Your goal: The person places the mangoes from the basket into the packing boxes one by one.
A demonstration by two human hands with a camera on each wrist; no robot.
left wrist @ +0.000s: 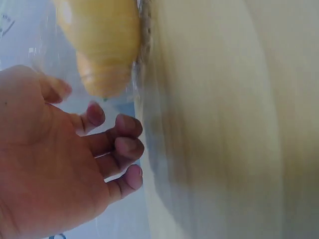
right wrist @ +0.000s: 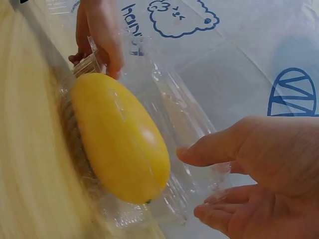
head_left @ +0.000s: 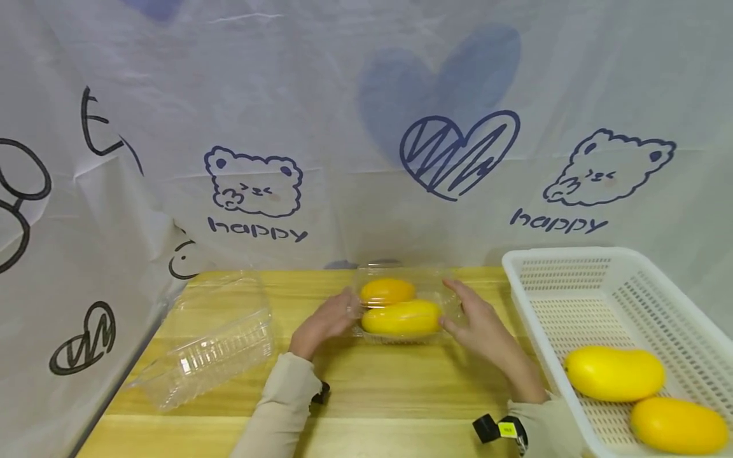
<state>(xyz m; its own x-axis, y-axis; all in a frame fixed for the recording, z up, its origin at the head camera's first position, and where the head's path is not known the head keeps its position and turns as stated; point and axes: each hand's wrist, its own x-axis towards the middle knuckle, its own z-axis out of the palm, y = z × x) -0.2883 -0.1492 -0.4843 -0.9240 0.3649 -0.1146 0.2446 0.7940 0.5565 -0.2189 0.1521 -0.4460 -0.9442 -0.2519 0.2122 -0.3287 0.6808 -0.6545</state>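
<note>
Two yellow oval melon-like fruits, a bright yellow one (head_left: 402, 318) in front and an orange-yellow one (head_left: 387, 291) behind, lie in a clear plastic clamshell box (head_left: 395, 339) on the wooden table. My left hand (head_left: 325, 321) is at the box's left end; in the left wrist view its fingers (left wrist: 128, 148) are loosely bent beside the box with nothing gripped. My right hand (head_left: 480, 321) is at the right end, thumb and fingers spread apart around the clear lid (right wrist: 187, 114). In the right wrist view the thumb comes up to the lid's edge; exact contact is hard to tell.
A second clear plastic box (head_left: 214, 356) lies on the table (head_left: 366, 394) at the left. At the right stands a white perforated basket (head_left: 529, 305) with two more yellow fruits (head_left: 615, 373). A printed white sheet (head_left: 343, 127) hangs behind and at the left.
</note>
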